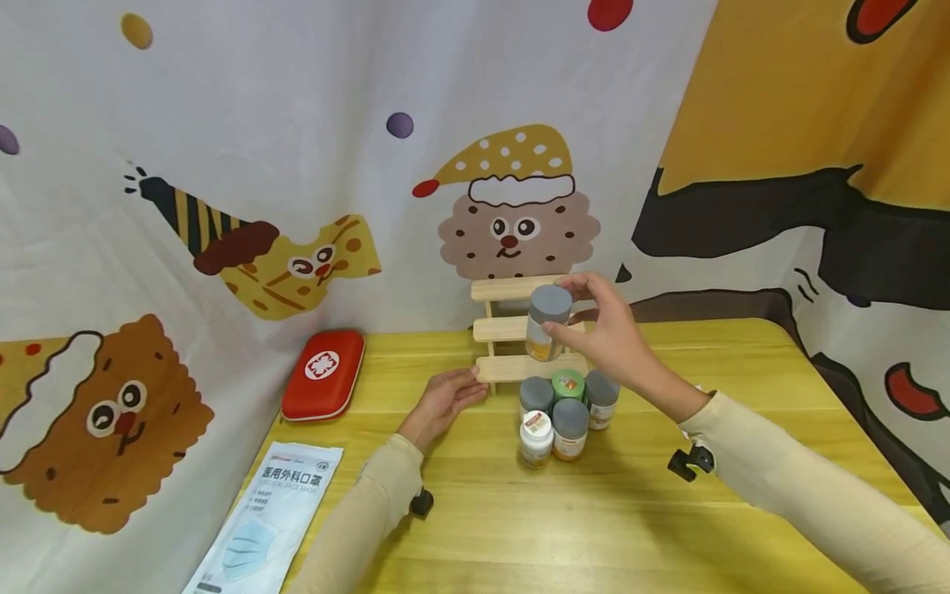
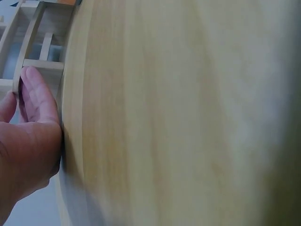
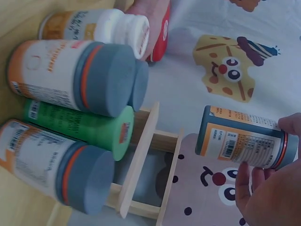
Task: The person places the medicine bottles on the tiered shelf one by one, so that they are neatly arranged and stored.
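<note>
My right hand (image 1: 612, 330) grips a pill bottle (image 1: 550, 305) with a grey lid and a white and orange label. It holds the bottle upright in the air, in front of the three-step wooden rack (image 1: 496, 330). In the right wrist view, thumb and fingers are round the lid end of this bottle (image 3: 244, 141). My left hand (image 1: 445, 400) pinches the left end of the rack's lowest step, thumb and fingers on either side in the left wrist view. Close before the rack stand several grey-lidded bottles (image 1: 570, 425), a green bottle (image 1: 567, 385) and a white bottle (image 1: 536, 437).
A red first-aid case (image 1: 323, 375) lies at the table's back left. Nearer on that side is a face mask packet (image 1: 263, 520). Behind the yellow wooden table (image 1: 475, 528) hangs a curtain (image 1: 297, 124) with cartoon prints.
</note>
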Demonstrator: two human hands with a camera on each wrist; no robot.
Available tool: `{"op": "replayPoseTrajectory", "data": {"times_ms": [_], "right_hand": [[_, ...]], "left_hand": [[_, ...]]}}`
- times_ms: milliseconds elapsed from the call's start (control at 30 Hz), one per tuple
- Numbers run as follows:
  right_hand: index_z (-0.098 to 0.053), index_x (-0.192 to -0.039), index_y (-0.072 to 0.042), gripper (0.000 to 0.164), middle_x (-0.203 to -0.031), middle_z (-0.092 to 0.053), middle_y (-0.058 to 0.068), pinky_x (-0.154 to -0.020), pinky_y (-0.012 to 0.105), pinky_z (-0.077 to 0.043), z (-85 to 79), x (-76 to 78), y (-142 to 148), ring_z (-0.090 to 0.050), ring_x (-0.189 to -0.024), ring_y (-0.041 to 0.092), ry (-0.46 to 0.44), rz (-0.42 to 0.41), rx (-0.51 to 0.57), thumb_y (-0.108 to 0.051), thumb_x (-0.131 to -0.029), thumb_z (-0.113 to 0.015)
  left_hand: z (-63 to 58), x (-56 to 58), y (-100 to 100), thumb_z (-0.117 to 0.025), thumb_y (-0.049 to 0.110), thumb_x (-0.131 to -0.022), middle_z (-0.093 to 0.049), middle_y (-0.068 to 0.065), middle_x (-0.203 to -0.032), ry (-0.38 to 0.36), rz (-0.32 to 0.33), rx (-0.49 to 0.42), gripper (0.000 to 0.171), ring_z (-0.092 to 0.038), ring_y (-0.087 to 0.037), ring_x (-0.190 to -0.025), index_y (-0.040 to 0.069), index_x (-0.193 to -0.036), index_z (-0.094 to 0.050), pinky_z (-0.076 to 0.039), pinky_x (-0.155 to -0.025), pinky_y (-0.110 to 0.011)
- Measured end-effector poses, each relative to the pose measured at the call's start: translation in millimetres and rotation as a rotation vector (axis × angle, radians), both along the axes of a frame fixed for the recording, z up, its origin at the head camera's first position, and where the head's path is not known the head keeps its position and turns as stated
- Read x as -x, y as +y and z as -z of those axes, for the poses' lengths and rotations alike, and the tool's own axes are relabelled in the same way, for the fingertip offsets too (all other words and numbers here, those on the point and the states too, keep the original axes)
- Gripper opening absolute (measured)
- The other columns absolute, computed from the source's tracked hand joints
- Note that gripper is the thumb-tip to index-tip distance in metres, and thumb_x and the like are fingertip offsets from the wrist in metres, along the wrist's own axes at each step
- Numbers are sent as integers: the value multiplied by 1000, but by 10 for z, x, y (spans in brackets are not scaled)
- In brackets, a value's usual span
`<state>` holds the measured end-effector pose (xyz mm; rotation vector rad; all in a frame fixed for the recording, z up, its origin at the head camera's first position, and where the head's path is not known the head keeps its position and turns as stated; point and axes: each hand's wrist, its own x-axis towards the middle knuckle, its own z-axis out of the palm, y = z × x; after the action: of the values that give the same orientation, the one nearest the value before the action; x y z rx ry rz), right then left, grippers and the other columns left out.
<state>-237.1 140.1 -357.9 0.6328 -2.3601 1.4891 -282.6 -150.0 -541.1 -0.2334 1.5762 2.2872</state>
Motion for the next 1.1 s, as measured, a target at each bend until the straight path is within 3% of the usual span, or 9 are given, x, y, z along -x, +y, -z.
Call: {"op": "replayPoseTrajectory", "data": {"times_ms": [167, 433, 667, 833, 967, 1100], "right_hand": [[-59, -140, -13, 55, -128, -61, 10, -95, 50, -64, -40, 189, -144, -61, -120, 23, -8, -38, -1, -15, -92, -85], [-59, -140, -10, 55, -134, -63, 13, -102, 57, -60, -132, 556, -279, -64, -126, 32, 16, 13, -46, -20, -93, -85], [-59, -140, -8, 57, -136, -63, 14, -107, 50, -59, -205, 774, -403, -67, -124, 32, -39, 54, -52, -16, -90, -87], [-60, -133, -8, 54, -129, -63, 13, -106, 47, -57, -225, 914, -538, -65, -120, 31, -56, 97, -51, -16, -88, -89], [-60, -133, -7, 56, -127, -64, 13, -103, 46, -57, -191, 1031, -649, -65, -116, 30, -66, 133, -58, -17, -87, -90], [-60, -133, -7, 57, -127, -63, 13, -102, 44, -58, -113, 1129, -716, -65, -114, 30, -70, 145, -50, -16, -87, -90]], "left_hand": [[1, -11, -5, -63, 15, -108, -75, -10, -103, 4, -8, 5, 48, -77, -16, -95, -11, -147, -51, -67, -95, -29], [-19, -21, 15, -62, 15, -109, -75, -9, -103, 5, -2, -2, 47, -77, -16, -96, -10, -147, -51, -66, -96, -30], [-14, -12, 29, -62, 15, -108, -74, -7, -102, 3, 7, -6, 46, -77, -16, -96, -9, -147, -52, -67, -95, -30], [-5, -6, 36, -63, 13, -108, -74, -6, -98, -8, -14, -11, 36, -78, -16, -93, -7, -137, -59, -67, -93, -29], [-12, -2, 39, -64, 13, -107, -73, -6, -96, -5, -28, -7, 30, -78, -16, -92, -5, -130, -61, -68, -91, -28], [-10, -13, 29, -64, 15, -107, -72, -6, -100, -1, -17, 6, 38, -77, -16, -94, -7, -138, -57, -67, -93, -28]]}}
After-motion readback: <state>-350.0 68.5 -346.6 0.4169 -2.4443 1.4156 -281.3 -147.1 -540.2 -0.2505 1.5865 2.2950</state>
